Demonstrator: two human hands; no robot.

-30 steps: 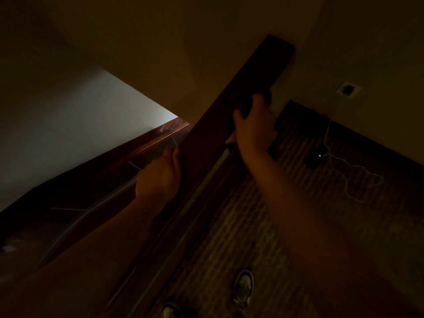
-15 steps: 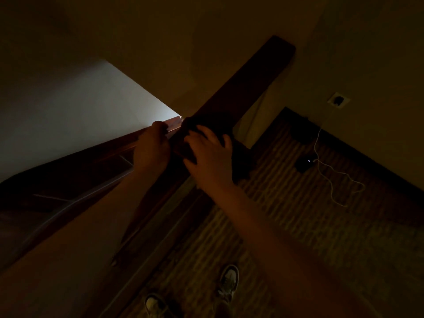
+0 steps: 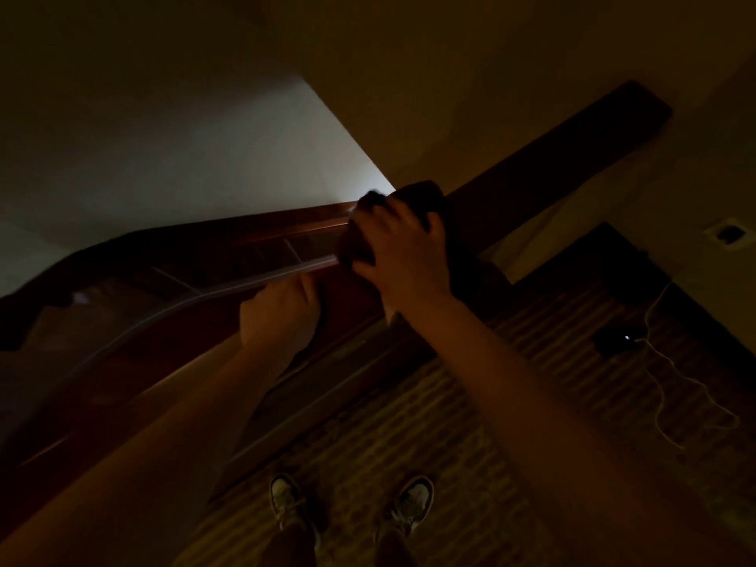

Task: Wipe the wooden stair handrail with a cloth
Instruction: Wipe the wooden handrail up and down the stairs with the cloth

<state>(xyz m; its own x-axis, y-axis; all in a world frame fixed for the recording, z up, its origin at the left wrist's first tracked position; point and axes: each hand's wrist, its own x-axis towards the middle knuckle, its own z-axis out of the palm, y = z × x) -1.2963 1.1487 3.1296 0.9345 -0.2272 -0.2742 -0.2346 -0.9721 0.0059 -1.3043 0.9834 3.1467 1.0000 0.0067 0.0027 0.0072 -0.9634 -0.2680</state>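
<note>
The scene is very dark. A dark wooden handrail (image 3: 556, 157) runs diagonally from the upper right down to the lower left, and a second stretch of rail (image 3: 294, 223) bends off to the left. My right hand (image 3: 403, 255) presses a dark cloth (image 3: 421, 196) onto the rail at the bend, fingers spread over it. Just below and to the left, my left hand (image 3: 280, 315) grips the rail's left edge with curled fingers. Both forearms reach in from the bottom of the view.
A pale metal bar (image 3: 253, 280) curves beneath the left rail. My two shoes (image 3: 415, 501) stand on a striped carpet (image 3: 511, 403). A white cable (image 3: 671, 386) trails from a small device (image 3: 617, 341) with a lit dot. A wall socket (image 3: 730, 233) sits at the right.
My right hand has slid the cloth down the rail from near its upper end to the bend. My left hand shifted along the rail's left side, and the camera view swung.
</note>
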